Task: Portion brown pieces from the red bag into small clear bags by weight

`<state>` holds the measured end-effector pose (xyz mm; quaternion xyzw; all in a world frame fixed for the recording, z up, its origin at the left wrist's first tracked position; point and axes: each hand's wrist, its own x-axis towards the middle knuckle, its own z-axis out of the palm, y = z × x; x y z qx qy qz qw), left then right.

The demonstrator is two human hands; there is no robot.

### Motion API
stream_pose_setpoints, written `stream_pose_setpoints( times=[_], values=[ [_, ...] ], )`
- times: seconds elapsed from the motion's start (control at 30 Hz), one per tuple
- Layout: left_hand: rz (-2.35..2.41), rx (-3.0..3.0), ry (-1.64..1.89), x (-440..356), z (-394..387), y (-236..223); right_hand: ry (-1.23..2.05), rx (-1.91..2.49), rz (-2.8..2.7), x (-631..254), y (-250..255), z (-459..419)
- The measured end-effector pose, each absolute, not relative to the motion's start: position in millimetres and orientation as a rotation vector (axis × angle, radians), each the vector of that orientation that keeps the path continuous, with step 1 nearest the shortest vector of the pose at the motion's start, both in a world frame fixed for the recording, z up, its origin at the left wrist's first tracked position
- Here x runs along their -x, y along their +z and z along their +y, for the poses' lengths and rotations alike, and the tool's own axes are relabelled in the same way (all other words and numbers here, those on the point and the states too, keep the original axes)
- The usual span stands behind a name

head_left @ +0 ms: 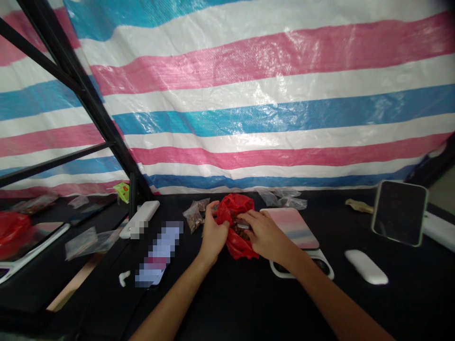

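A crumpled red plastic bag (236,241) sits at the middle of the black table, with brown bits and a small silver object (243,224) showing in its mouth. My left hand (213,227) grips the bag's left side. My right hand (262,232) reaches over from the right, its fingers pinching the bag's mouth beside the silver object. Just left of my left hand lies a small transparent bag of brown bits (194,216). What lies deeper inside the red bag is hidden.
Right of the hands are a pink-striped pad (289,227) on a white device (302,263), transparent bags (280,197), a white oblong case (366,266) and a standing dark panel (400,213). Left lie a white bar (140,219) and a blurred rectangular object (158,253). A striped tarp (270,99) hangs behind.
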<state>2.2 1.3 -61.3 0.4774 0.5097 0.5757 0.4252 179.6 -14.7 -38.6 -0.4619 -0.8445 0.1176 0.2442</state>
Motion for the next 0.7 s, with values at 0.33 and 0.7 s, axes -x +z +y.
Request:
stream_pose_setpoints(
  times=[0.33,0.7],
  values=[
    [1.128,-1.157,1.411,-7,-2,-58,0.318,1.267,-2.258,-176,-45,-14],
    [1.186,-1.633,1.443,-2,-3,-67,0.347,1.173,-2.318,-177,-38,-15]
  ],
)
